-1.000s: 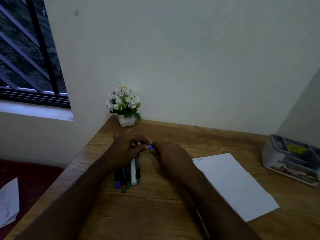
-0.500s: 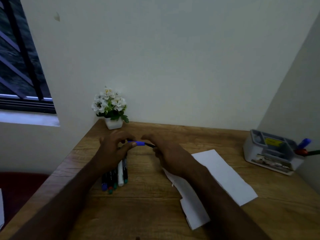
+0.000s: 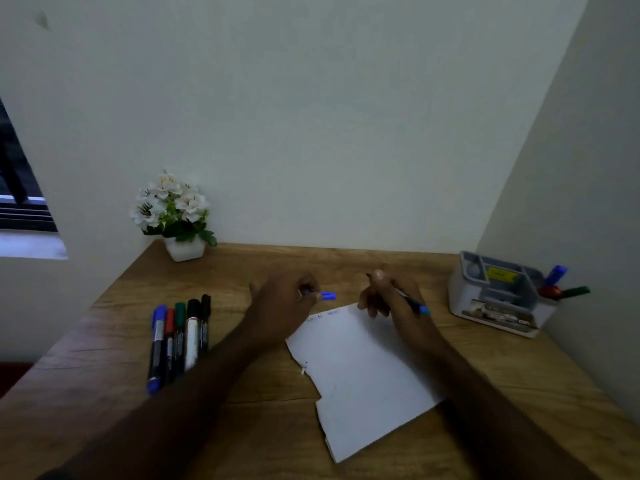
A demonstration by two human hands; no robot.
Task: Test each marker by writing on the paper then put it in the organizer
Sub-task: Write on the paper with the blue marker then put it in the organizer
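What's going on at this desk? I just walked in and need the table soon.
A person is testing markers. The left hand pinches a blue cap; the right hand holds the uncapped marker over the paper. Five markers lie waiting at left, and the organizer at right already holds some.

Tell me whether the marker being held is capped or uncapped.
Uncapped: the left hand pinches the blue cap, while the right hand holds the marker.

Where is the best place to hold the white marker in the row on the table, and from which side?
Pinch the white marker at mid-barrel from above. It lies flat, pressed between neighbouring markers, so its sides are blocked; only the top is free.
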